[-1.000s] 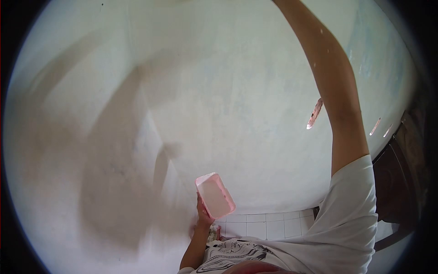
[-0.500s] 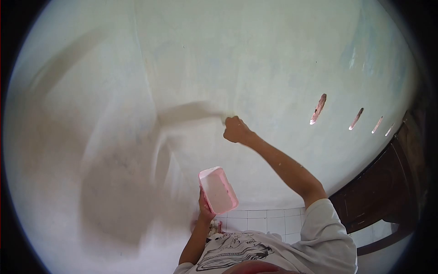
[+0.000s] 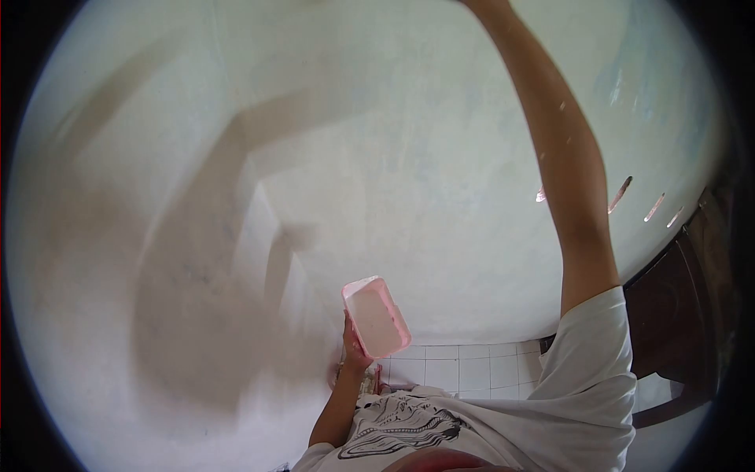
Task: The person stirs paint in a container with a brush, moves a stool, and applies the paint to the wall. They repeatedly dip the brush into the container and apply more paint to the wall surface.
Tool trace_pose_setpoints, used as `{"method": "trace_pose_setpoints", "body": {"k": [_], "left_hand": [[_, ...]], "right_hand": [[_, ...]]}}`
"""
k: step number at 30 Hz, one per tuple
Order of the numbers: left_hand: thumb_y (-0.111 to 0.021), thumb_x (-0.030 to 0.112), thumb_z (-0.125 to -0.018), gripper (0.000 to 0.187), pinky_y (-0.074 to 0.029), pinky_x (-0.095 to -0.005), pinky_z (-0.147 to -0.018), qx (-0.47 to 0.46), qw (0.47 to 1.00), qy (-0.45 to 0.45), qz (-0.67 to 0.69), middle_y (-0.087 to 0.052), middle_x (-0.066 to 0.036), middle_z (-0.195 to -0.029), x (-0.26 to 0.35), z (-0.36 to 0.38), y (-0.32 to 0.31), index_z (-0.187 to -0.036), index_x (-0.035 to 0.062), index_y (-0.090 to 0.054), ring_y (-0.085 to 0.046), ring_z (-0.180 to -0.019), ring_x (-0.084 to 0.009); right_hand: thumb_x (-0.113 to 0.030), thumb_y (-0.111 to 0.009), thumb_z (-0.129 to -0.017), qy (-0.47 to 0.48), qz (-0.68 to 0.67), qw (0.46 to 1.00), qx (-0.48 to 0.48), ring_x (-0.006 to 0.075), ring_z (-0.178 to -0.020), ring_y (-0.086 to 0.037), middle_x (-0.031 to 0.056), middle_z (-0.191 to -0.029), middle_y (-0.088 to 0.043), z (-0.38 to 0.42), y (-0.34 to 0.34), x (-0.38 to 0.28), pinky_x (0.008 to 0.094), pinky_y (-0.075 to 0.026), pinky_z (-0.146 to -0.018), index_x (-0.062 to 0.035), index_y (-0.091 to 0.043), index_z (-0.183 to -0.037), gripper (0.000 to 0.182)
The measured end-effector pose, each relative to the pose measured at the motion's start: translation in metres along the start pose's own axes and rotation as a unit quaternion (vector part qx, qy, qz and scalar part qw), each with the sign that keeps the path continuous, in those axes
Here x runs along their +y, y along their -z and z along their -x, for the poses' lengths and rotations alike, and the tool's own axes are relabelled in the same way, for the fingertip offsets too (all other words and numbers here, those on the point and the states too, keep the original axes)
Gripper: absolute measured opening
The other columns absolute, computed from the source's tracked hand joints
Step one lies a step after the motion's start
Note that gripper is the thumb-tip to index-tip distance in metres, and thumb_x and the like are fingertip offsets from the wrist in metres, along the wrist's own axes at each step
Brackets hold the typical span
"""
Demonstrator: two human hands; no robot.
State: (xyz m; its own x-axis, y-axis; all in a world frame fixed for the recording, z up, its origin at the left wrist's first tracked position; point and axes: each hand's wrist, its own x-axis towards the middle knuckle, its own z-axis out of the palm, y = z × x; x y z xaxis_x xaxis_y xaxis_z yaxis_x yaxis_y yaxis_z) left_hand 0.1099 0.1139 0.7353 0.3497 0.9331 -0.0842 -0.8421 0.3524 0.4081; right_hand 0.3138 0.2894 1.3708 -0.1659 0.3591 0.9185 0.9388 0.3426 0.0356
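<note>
Low in the middle of the head view, my left hand [image 3: 354, 346] is closed around the side of a pink rectangular plastic tub [image 3: 402, 324]. Whitish liquid that looks like paint lies inside the tub, with smears on its rim. My right arm stretches high across a pale green-white wall [image 3: 409, 181]. Only the base of my right hand [image 3: 476, 3] shows at the top edge; its fingers and anything they hold are out of frame. Small white specks dot the right forearm.
Several slanted slots [image 3: 620, 194] pierce the wall on the right, one partly behind my arm. A dark brown wooden piece of furniture [image 3: 661, 315] stands at the lower right. White tiles [image 3: 440, 370] lie below the wall. A wall corner and arm shadows are on the left.
My right hand has risen from mid-wall, where it was a fist against the surface, to the top edge. The left hand and tub have shifted slightly upward in view.
</note>
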Motion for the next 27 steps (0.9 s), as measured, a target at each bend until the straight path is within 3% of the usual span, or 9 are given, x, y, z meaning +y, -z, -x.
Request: {"method": "trace_pose_setpoints", "body": {"k": [1, 4, 7, 11, 13, 17, 19, 22, 27], "left_hand": [[-0.037, 0.064, -0.100, 0.069, -0.052, -0.0500, -0.100, -0.001, 1.000, 0.002, -0.006, -0.059, -0.011, -0.134, 0.002, 0.000, -0.003, -0.148, 0.0147, -0.041, -0.061, -0.119, -0.0301], [-0.037, 0.064, -0.100, 0.069, -0.052, -0.0490, -0.100, -0.023, 0.998, 0.044, 0.025, -0.059, -0.010, -0.135, 0.008, 0.006, -0.020, -0.149, 0.0150, -0.041, -0.061, -0.120, -0.0289], [-0.036, 0.064, -0.101, 0.068, -0.052, -0.0488, -0.100, -0.050, 0.998, 0.024, 0.009, -0.059, -0.010, -0.135, 0.008, 0.008, -0.030, -0.149, 0.0154, -0.041, -0.061, -0.120, -0.0276], [-0.035, 0.062, -0.102, 0.066, -0.051, -0.0489, -0.101, -0.033, 0.998, -0.041, 0.022, -0.058, -0.009, -0.135, -0.009, 0.008, -0.018, -0.148, 0.0155, -0.041, -0.061, -0.121, -0.0273], [-0.035, 0.061, -0.102, 0.065, -0.051, -0.0496, -0.101, -0.015, 0.996, -0.087, 0.000, -0.058, -0.009, -0.135, -0.010, 0.016, -0.013, -0.148, 0.0153, -0.041, -0.060, -0.120, -0.0278], [-0.036, 0.059, -0.103, 0.063, -0.051, -0.0492, -0.101, 0.022, 0.993, -0.119, -0.005, -0.058, -0.009, -0.135, 0.009, 0.022, -0.001, -0.148, 0.0151, -0.041, -0.060, -0.120, -0.0288], [-0.037, 0.059, -0.103, 0.064, -0.052, -0.0486, -0.099, 0.052, 0.982, -0.177, -0.046, -0.058, -0.010, -0.134, 0.004, 0.024, 0.009, -0.148, 0.0144, -0.040, -0.060, -0.119, -0.0294], [-0.037, 0.059, -0.103, 0.064, -0.052, -0.0480, -0.099, 0.065, 0.945, -0.238, -0.214, -0.058, -0.010, -0.133, 0.001, 0.034, 0.011, -0.148, 0.0136, -0.039, -0.060, -0.119, -0.0292], [-0.036, 0.059, -0.103, 0.064, -0.052, -0.0481, -0.099, 0.087, 0.976, -0.189, -0.056, -0.057, -0.010, -0.133, 0.010, 0.045, 0.006, -0.147, 0.0131, -0.039, -0.060, -0.119, -0.0279]], "right_hand": [[-0.003, -0.055, -0.084, -0.072, -0.022, 0.989, -0.128, 0.0348, -0.075, -0.072, 0.0311, -0.085, -0.069, 0.022, -0.004, -0.010, 0.0447, -0.057, -0.059, 0.0163, -0.063, -0.100, 0.026], [-0.006, -0.057, -0.082, 0.048, 0.099, 0.993, 0.035, 0.0342, -0.059, -0.067, 0.0236, -0.067, -0.062, 0.154, -0.107, 0.002, 0.0458, -0.055, -0.050, 0.0061, -0.052, -0.131, 0.051], [0.002, -0.055, -0.084, -0.031, 0.060, 0.984, -0.166, 0.0318, -0.059, -0.066, 0.0226, -0.075, -0.063, 0.311, -0.140, -0.033, 0.0415, -0.055, -0.051, 0.0133, -0.041, -0.141, 0.060], [0.002, -0.056, -0.082, -0.099, -0.037, 0.961, -0.256, 0.0372, -0.069, -0.067, 0.0232, -0.080, -0.063, 0.525, -0.187, -0.041, 0.0446, -0.055, -0.056, 0.0102, -0.055, -0.124, 0.043], [-0.004, -0.054, -0.084, -0.222, -0.151, 0.837, -0.477, 0.0500, -0.079, -0.067, 0.0313, -0.086, -0.067, 0.566, -0.183, -0.029, 0.0579, -0.054, -0.069, 0.0103, -0.055, -0.120, 0.039], [-0.008, -0.055, -0.090, -0.266, -0.166, 0.851, -0.421, 0.0398, -0.072, -0.069, 0.0255, -0.083, -0.068, 0.582, -0.181, -0.037, 0.0500, -0.055, -0.062, 0.0081, -0.054, -0.113, 0.028], [-0.017, -0.055, -0.095, -0.502, -0.370, 0.665, -0.411, 0.0224, -0.069, -0.067, 0.0188, -0.092, -0.068, 0.547, -0.166, -0.032, 0.0321, -0.053, -0.056, 0.0063, -0.053, -0.119, 0.033], [-0.024, -0.054, -0.099, -0.594, -0.607, 0.458, -0.264, 0.0152, -0.063, -0.061, 0.0148, -0.092, -0.068, 0.589, -0.207, -0.025, 0.0281, -0.050, -0.053, 0.0036, -0.054, -0.119, 0.034], [-0.017, -0.051, -0.099, -0.664, -0.549, 0.456, -0.222, 0.0134, -0.060, -0.056, 0.0122, -0.085, -0.067, 0.574, -0.243, -0.051, 0.0281, -0.046, -0.050, 0.0039, -0.062, -0.103, 0.024]]}}
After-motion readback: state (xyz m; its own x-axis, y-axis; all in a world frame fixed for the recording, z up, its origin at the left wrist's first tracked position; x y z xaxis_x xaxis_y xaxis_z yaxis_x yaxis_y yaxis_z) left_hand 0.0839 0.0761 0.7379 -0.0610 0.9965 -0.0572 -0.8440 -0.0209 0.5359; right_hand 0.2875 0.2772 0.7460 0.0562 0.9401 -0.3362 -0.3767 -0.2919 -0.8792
